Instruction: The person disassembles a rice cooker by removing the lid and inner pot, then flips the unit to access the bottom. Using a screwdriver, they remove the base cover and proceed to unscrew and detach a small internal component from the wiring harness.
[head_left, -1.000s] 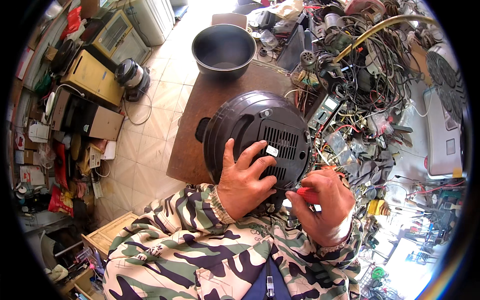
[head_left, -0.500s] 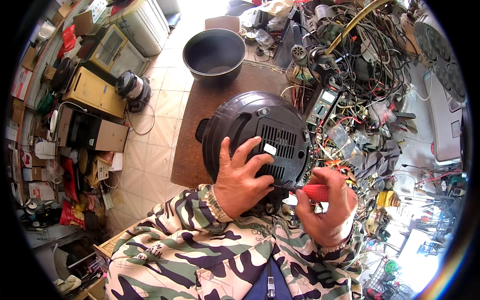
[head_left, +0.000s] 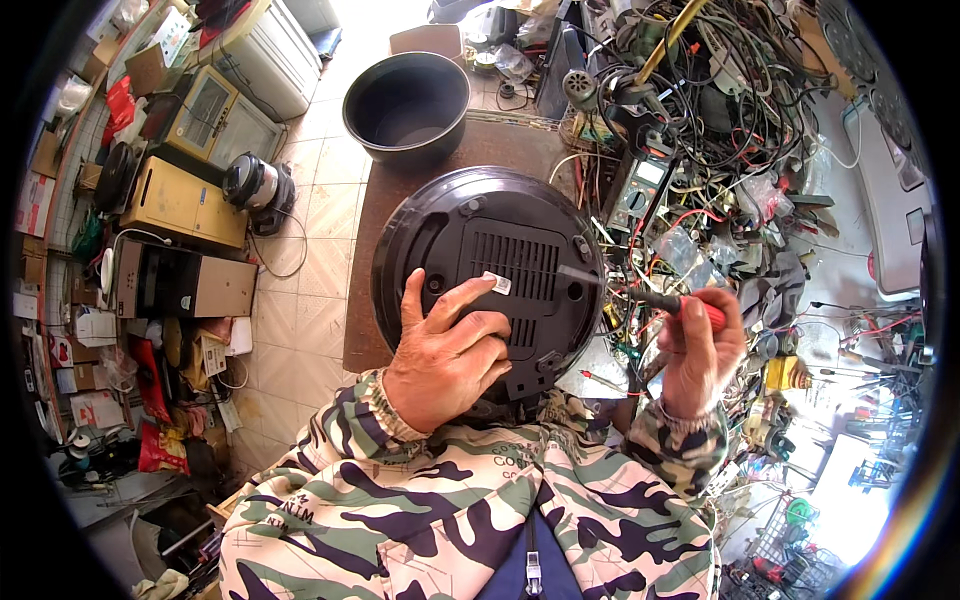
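A round black appliance body (head_left: 425, 215) lies with its vented underside up, its kind not certain, on the brown tabletop in front of me. My left hand (head_left: 440, 360) rests on this underside with its fingers spread, close to a small white label (head_left: 497, 284) by the vent slots. To the right, my right hand (head_left: 703, 360) grips a screwdriver (head_left: 655, 298) by its red handle. The dark shaft points left toward the appliance's right edge. Whether its tip touches anything is hard to tell. Screw recesses and a round hole show in the underside.
A black inner pot (head_left: 405, 115) stands at the table's far left. Tangled cables (head_left: 740, 120), loose parts and a multimeter (head_left: 640, 190) crowd the right side. On the tiled floor (head_left: 315, 260) to the left are a small appliance (head_left: 255, 185) and stacked cabinets.
My right hand has lifted the screwdriver away from the appliance's near edge, up and to the right. The appliance sits further left and has turned slightly, with my left hand still on it.
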